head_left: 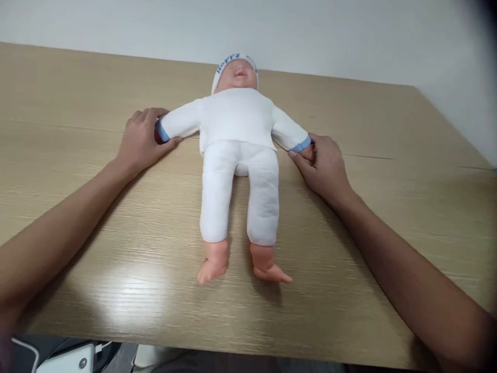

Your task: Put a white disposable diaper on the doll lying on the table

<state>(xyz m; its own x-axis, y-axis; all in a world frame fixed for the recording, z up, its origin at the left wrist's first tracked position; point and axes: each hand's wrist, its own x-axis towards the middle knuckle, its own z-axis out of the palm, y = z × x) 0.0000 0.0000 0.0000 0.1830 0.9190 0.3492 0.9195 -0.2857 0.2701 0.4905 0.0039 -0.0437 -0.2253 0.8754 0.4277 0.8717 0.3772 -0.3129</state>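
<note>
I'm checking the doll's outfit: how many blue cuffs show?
2, both on the doll: one blue cuff beside the person's left hand, another blue cuff beside the right hand. No others show.

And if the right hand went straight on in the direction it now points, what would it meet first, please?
The right hand would probably first meet the baby doll's hand, which lies between its thumb and fingers, then the blue cuff beyond it. Exact contact is hard to judge.
</note>
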